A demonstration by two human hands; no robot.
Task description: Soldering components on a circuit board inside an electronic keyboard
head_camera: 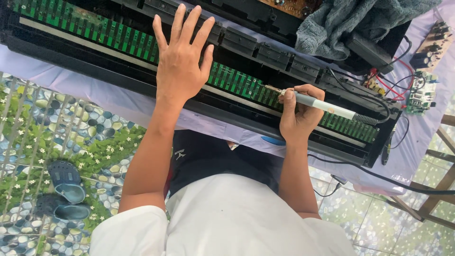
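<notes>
Soldering iron: gripping it is the right hand [297, 118], fingers closed around the pale grey soldering iron [322, 105], which lies nearly level over the right part of the green circuit board, its metal tip pointing left and just above the board's strips.
Circuit board: long green circuit board [132, 42] running the length of the opened black keyboard case [71, 50].
Left hand: left hand [181, 61] laid flat on the board left of the iron, fingers spread open and holding nothing, fingertips reaching the black blocks behind the board.
Cord: black cord [379, 176] leaving the iron's rear end and trailing right and down past the case's corner.
Cloth: grey towel [350, 21] bunched on the case behind the iron.
Small boards: loose small boards with red and black wires [419, 95] right of the case's end.
Table cover: lilac cloth [95, 90] under the case.
Floor: pair of blue sandals [66, 189] well below the case, on the pebble-and-flower patterned mat.
</notes>
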